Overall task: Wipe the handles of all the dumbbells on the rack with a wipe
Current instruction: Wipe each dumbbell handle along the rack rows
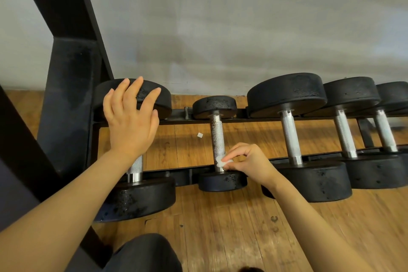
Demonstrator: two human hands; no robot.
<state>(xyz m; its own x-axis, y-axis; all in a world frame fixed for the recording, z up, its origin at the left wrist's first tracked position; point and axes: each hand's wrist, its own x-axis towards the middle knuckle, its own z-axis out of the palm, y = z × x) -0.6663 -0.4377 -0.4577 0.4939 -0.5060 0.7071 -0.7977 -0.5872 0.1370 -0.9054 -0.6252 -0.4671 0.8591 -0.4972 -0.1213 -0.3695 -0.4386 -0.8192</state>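
My right hand [247,162] pinches a small white wipe [223,163] against the near end of the small dumbbell's handle [217,137], just above its near head. To the left, my left hand [130,117] lies open, fingers spread on the far head of the big end dumbbell [134,196]. To the right, three larger dumbbells sit across the black rack [242,119].
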